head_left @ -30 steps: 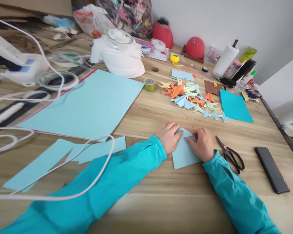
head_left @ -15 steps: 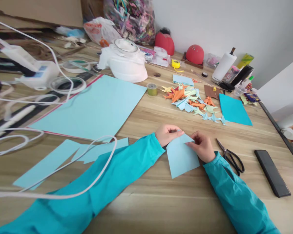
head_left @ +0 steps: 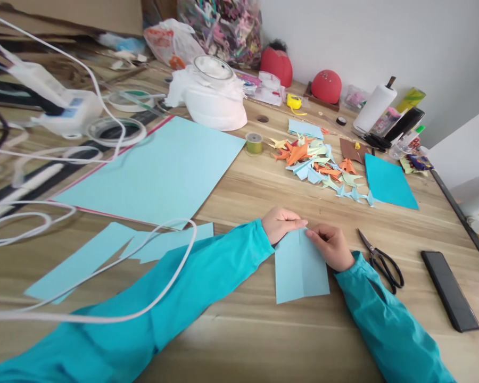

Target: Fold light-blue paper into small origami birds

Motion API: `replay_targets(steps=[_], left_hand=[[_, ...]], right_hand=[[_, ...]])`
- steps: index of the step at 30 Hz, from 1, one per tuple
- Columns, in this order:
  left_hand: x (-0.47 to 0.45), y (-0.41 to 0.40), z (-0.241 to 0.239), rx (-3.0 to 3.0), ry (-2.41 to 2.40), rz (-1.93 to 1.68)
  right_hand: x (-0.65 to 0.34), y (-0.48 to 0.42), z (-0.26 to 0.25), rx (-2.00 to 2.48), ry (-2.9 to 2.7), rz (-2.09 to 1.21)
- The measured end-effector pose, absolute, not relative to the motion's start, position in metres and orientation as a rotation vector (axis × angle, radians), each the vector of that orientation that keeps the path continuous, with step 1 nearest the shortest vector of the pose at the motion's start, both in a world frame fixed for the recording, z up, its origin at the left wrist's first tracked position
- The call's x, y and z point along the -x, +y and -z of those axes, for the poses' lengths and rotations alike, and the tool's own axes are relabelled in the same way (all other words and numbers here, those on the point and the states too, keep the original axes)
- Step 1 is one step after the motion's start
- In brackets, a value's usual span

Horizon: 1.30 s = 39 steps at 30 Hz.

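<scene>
A light blue square of paper (head_left: 302, 271) hangs from both my hands just over the wooden table, with a crease running down its middle. My left hand (head_left: 282, 223) pinches its top edge at the upper left. With thumb and bent fingers, my right hand (head_left: 330, 244) grips the same edge on the right, close beside the left fingertips. Black-handled scissors (head_left: 380, 260) lie to the right of my right hand. Beyond the hands is a pile of folded paper cranes (head_left: 315, 165) in orange, green, yellow and blue.
A large light blue sheet (head_left: 159, 170) and cut strips (head_left: 82, 260) lie left; a white cable (head_left: 183, 260) loops over my left sleeve. A phone (head_left: 450, 290) is at right. Further back are a thread spool (head_left: 254, 143), a teal sheet (head_left: 390, 181) and a yellow tape measure (head_left: 294, 102).
The paper's top corner was folded over toward the right; now the sheet faces me more openly, its middle crease showing. Both hands still hold it. The view has shifted slightly.
</scene>
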State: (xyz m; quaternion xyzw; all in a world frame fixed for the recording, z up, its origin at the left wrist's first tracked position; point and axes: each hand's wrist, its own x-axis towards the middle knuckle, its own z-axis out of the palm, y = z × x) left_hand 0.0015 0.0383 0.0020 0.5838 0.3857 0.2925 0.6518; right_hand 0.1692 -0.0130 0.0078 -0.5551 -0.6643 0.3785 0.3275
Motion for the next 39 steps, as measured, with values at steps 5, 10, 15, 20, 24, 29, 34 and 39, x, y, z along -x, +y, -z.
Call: replay_targets(steps=[5,10,15,20,24,29,34,39], left_hand=[[-0.002,0.036,-0.005,-1.303,0.915,-0.694],[-0.003,0.038,-0.005,-1.492,0.966,-0.742],[-0.004,0.040,-0.002,-1.385,1.005,-0.856],[-0.003,0.044,0.005,-1.291,0.905,-0.786],[-0.002,0.046,0.007,-1.265,0.873,-0.802],[-0.001,0.046,0.003,-1.337,0.884,-0.808],[0.000,0.044,0.003,-1.438,0.777,-0.696],[-0.003,0.042,0.008,-1.654,0.647,-0.559]], right_hand=[[-0.170,-0.014,-0.006,1.471,-1.716,-0.965],[-0.171,-0.014,-0.004,1.462,-1.634,-1.012],[-0.170,-0.013,-0.004,1.502,-1.448,-0.950],[-0.171,-0.015,-0.006,1.562,-1.337,-0.873],[-0.172,-0.015,-0.003,1.556,-1.263,-0.837],[-0.177,-0.014,-0.001,1.534,-1.104,-0.804],[-0.183,-0.012,-0.012,1.422,-1.330,-1.122],[-0.179,-0.010,-0.013,1.408,-1.513,-1.128]])
